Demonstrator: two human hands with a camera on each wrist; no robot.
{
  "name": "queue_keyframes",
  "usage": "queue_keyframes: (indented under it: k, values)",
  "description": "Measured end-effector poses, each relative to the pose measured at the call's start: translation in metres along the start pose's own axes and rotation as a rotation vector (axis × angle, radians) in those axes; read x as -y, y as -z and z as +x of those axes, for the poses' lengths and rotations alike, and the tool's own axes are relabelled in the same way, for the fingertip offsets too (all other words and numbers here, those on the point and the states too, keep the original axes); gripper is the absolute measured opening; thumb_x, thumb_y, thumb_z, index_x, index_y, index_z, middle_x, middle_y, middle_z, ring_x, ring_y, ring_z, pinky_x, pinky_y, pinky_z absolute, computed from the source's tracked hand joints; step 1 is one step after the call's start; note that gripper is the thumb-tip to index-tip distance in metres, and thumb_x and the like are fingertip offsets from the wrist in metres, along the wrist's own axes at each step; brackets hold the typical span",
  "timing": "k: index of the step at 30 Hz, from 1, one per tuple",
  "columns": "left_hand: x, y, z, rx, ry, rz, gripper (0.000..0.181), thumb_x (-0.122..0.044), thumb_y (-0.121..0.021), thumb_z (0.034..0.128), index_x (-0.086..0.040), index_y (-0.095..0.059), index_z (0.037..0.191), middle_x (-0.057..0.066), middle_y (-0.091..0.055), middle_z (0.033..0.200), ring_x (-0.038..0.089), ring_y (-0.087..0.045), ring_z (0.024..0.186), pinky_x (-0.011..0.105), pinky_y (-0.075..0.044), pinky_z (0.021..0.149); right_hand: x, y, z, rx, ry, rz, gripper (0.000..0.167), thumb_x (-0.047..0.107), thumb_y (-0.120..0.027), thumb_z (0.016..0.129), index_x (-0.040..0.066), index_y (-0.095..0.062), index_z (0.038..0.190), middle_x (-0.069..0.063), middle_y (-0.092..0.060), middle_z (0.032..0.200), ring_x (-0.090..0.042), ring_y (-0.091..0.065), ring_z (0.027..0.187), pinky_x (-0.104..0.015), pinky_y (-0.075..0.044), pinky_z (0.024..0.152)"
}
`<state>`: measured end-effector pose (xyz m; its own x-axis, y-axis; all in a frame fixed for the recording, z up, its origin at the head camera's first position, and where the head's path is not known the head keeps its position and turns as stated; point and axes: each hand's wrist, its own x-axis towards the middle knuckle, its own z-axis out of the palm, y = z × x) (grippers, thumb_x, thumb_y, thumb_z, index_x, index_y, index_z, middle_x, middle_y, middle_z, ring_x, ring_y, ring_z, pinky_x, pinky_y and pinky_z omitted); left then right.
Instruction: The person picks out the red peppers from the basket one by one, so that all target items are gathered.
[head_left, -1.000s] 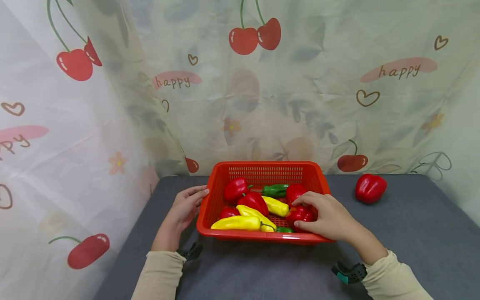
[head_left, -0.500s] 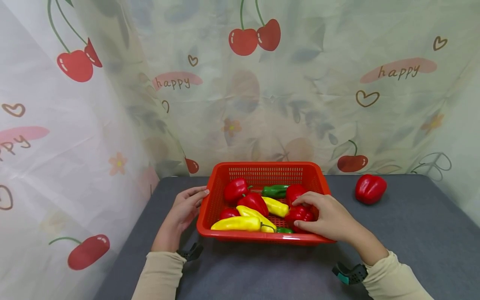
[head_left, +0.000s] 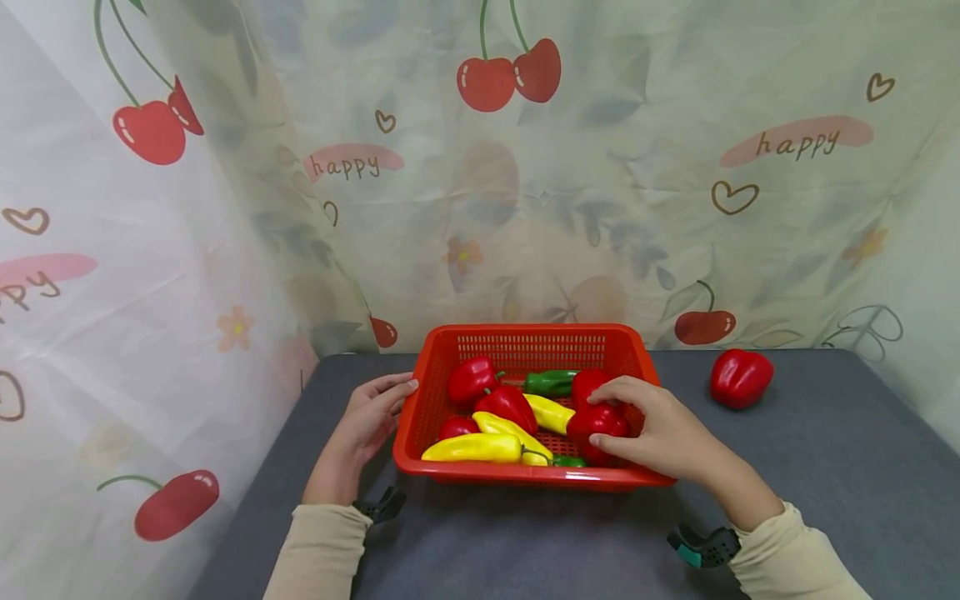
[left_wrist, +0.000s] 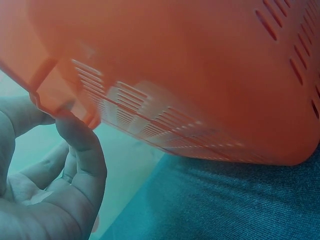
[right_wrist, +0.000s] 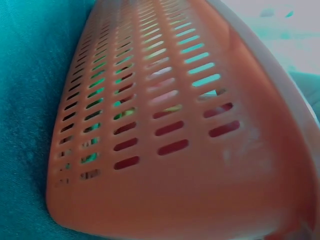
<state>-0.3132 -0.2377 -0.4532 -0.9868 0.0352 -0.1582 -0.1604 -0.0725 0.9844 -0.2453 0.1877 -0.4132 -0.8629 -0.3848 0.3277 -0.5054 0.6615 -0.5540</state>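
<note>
A red plastic basket (head_left: pixel 517 474) with slotted walls holds several peppers. My left hand (head_left: pixel 365 423) is at its left end; in the left wrist view thumb and finger of that hand (left_wrist: pixel 75 180) pinch the rim. Reaching over the right end, my right hand (head_left: pixel 670 429) grips a red bell pepper (head_left: pixel 597 423) between thumb and fingers, inside the basket. Behind it sits another red bell pepper (head_left: pixel 588 382). The right wrist view is mostly filled by the slotted basket wall (right_wrist: pixel 190 190), which hides the grip.
Left in the basket lie red bell peppers (head_left: pixel 472 379), long yellow peppers (head_left: pixel 472 447) and a green pepper (head_left: pixel 551 382). One red bell pepper (head_left: pixel 741 378) stands on the grey tabletop (head_left: pixel 847 467) to the right. A patterned curtain (head_left: pixel 540 217) hangs behind.
My right hand and the red bell pepper in it have shifted slightly, the pepper a little up and leftward. The left hand and basket look unchanged.
</note>
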Motion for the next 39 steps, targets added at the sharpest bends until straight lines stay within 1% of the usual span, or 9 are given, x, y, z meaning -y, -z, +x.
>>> queue_keyframes:
  k: [6,10,14,17,21,24,31,36,39]
  values:
    - [0.0,0.001,0.0,0.0,0.0,0.002,0.047,-0.027,-0.075,0.1009,-0.002,-0.065,0.14,0.002,-0.078,0.115,0.016,-0.077,0.097,0.032,-0.065,0.089,0.002,0.008,-0.001,-0.063,0.049,0.028,0.048,0.025,-0.094,0.081,0.019,-0.072,0.123,0.006,-0.071,0.125,-0.012,-0.064,0.107,-0.032,-0.063,0.085]
    - [0.0,0.001,-0.001,0.002,0.002,0.0,0.048,-0.027,-0.076,0.1006,-0.002,-0.065,0.14,0.002,-0.078,0.115,0.016,-0.076,0.097,0.032,-0.065,0.089,0.003,0.014,-0.002,-0.101,0.026,0.027,0.052,0.025,-0.094,0.081,0.019,-0.071,0.127,0.0,-0.07,0.13,-0.016,-0.064,0.11,-0.032,-0.064,0.086]
    - [0.0,0.002,-0.001,0.005,-0.002,0.0,0.048,-0.027,-0.075,0.1007,-0.002,-0.065,0.14,0.002,-0.078,0.114,0.017,-0.076,0.097,0.032,-0.065,0.089,0.004,0.02,-0.003,-0.148,0.006,0.05,0.052,0.022,-0.093,0.082,0.018,-0.071,0.129,-0.003,-0.069,0.133,-0.018,-0.064,0.114,-0.035,-0.064,0.087]
    - [0.0,0.002,-0.001,0.006,-0.003,-0.001,0.048,-0.027,-0.075,0.1009,-0.002,-0.064,0.14,0.002,-0.078,0.114,0.017,-0.076,0.098,0.032,-0.065,0.089,0.003,0.025,-0.004,-0.196,0.014,0.06,0.05,0.019,-0.092,0.084,0.019,-0.072,0.129,-0.002,-0.069,0.134,-0.012,-0.061,0.116,-0.028,-0.062,0.088]
    - [0.0,0.002,-0.001,0.005,-0.001,-0.001,0.048,-0.027,-0.075,0.1009,-0.002,-0.064,0.14,0.001,-0.078,0.114,0.017,-0.076,0.098,0.032,-0.065,0.089,0.001,0.031,-0.005,-0.256,0.032,0.086,0.048,0.015,-0.091,0.085,0.02,-0.072,0.129,0.0,-0.069,0.132,0.001,-0.059,0.115,-0.012,-0.055,0.09]
    - [0.0,0.002,-0.001,0.004,-0.001,0.0,0.048,-0.027,-0.075,0.1007,-0.002,-0.065,0.14,0.001,-0.078,0.115,0.017,-0.076,0.098,0.032,-0.065,0.09,0.001,0.036,-0.005,-0.295,0.044,0.119,0.05,0.01,-0.09,0.085,0.019,-0.071,0.13,0.0,-0.069,0.131,0.004,-0.059,0.115,-0.007,-0.052,0.091]
    - [0.001,0.001,-0.001,0.005,-0.002,-0.006,0.047,-0.027,-0.076,0.1006,-0.002,-0.065,0.14,0.001,-0.078,0.115,0.017,-0.076,0.099,0.032,-0.065,0.09,-0.004,0.049,-0.008,-0.401,0.072,0.155,0.054,-0.001,-0.089,0.082,0.012,-0.071,0.131,0.0,-0.068,0.134,0.002,-0.062,0.114,-0.004,-0.051,0.09]
    - [0.0,0.001,0.0,0.005,-0.002,-0.003,0.047,-0.027,-0.076,0.1005,-0.002,-0.064,0.139,0.002,-0.078,0.115,0.017,-0.076,0.099,0.032,-0.065,0.089,-0.011,0.056,-0.008,-0.489,0.051,0.191,0.056,-0.006,-0.087,0.081,0.008,-0.071,0.133,0.002,-0.066,0.134,-0.001,-0.063,0.115,-0.004,-0.053,0.089]
    - [0.0,0.0,0.0,0.005,-0.003,0.002,0.048,-0.028,-0.076,0.1003,-0.002,-0.065,0.139,0.002,-0.078,0.116,0.017,-0.076,0.099,0.032,-0.065,0.09,-0.017,0.059,-0.008,-0.536,0.032,0.185,0.056,-0.007,-0.087,0.082,0.008,-0.071,0.133,0.005,-0.066,0.134,-0.001,-0.063,0.116,-0.004,-0.052,0.089]
